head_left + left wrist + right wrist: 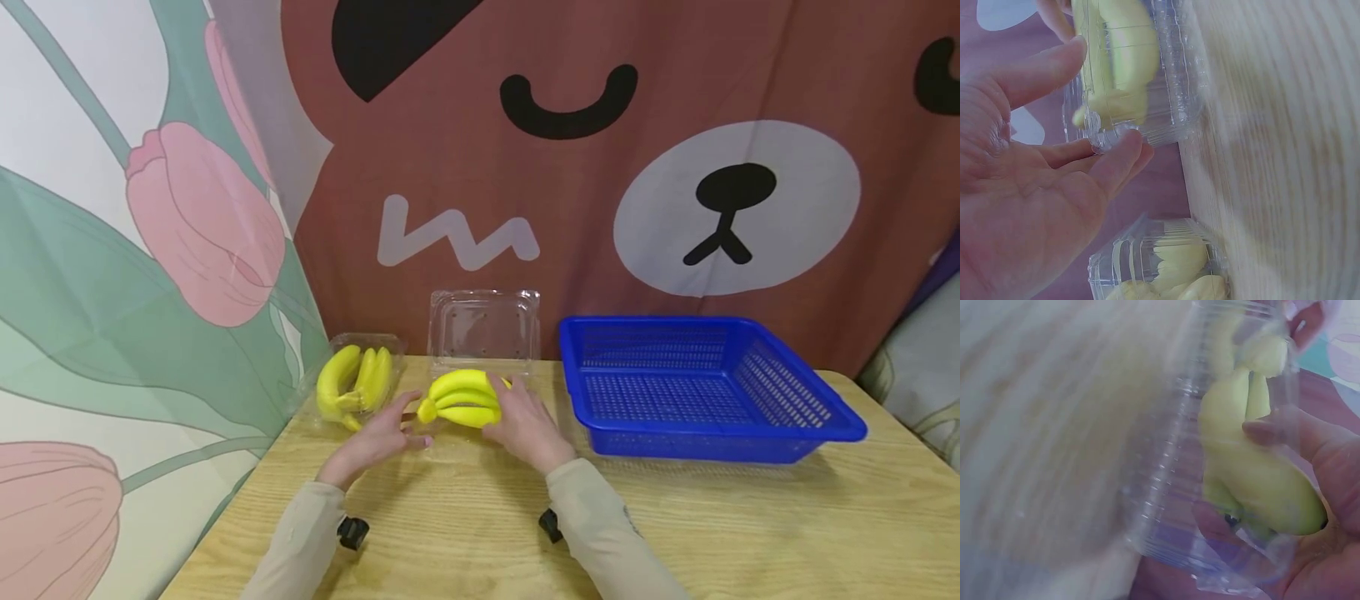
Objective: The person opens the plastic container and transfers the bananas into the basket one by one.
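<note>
One banana bunch [465,399] in right hand [528,427]

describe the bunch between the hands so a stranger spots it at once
Start at the blue basket on the table. Left of it, before an upright clear lid, a yellow bunch is between the left hand and right hand. Unlike the bananas farther left, it runs crosswise, its stem to the left.
</note>
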### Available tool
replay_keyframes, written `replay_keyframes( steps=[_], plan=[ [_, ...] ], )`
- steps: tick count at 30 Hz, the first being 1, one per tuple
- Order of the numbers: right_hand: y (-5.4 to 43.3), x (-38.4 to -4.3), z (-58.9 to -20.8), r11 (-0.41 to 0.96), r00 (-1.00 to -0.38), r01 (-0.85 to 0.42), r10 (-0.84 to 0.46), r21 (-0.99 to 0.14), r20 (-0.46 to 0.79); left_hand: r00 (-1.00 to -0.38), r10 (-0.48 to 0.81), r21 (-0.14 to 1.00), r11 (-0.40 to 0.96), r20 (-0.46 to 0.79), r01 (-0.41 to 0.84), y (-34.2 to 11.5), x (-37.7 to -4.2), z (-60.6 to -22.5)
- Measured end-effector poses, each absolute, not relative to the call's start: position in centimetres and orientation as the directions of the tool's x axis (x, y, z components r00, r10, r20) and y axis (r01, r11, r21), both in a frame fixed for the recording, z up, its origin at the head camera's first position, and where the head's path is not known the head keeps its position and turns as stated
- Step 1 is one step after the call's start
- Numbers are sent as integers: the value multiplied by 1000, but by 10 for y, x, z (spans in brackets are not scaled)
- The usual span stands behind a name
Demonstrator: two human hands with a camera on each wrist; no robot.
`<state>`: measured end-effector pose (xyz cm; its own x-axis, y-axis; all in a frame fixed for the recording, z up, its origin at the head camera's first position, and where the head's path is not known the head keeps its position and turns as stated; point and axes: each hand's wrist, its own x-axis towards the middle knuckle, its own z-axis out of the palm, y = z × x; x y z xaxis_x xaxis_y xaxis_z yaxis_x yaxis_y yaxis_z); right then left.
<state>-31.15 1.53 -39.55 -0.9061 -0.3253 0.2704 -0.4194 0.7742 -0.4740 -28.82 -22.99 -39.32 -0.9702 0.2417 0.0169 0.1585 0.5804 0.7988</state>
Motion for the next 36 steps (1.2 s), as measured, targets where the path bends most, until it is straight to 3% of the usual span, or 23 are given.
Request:
replay_keyframes(
  steps=[13,36],
  plan=[
    [30,-300,-357,750,-856,-477,-278,-459,435,-971,240,811,566,12,150,-231,-290,-397],
    [68,-283,-329,775,-836,-456,-204,-438,510,-957,286,795,568,51,212,-230,-290,-395]
  ],
)
